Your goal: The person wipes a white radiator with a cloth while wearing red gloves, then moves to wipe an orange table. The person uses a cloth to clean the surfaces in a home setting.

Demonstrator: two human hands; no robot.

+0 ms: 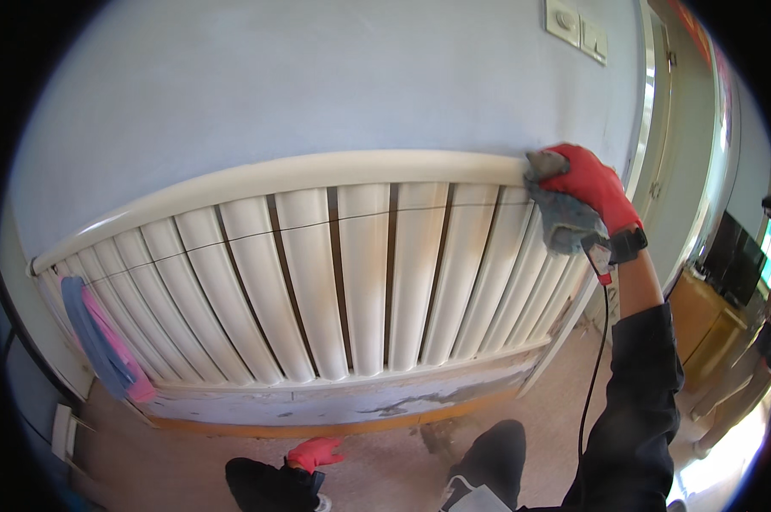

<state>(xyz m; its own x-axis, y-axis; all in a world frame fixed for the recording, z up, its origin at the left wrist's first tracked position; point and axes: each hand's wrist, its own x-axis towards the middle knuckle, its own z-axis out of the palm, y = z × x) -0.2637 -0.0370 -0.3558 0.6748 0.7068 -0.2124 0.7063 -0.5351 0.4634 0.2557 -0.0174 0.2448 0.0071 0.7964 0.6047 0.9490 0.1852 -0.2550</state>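
Note:
A long cream radiator (360,275) with vertical fins stands before me against a pale wall. My right hand (584,179), in a red rubber glove, grips a grey-blue cloth (568,217) on the right end of its rounded top rail. Part of the cloth hangs down over the fins there. My left hand (315,453), also gloved in red, is low at the bottom of the view near my knee, its fingers apart and holding nothing visible. A thin wire (309,224) runs across the fins. Blue and pink cloths (97,339) hang at the radiator's left end.
Wall switches (576,29) sit above right, beside a door frame. A black cable (591,384) runs down from my right wrist. Below the radiator, the wall's paint is peeling. At far right stand a wooden cabinet (696,307) and a dark screen (734,256).

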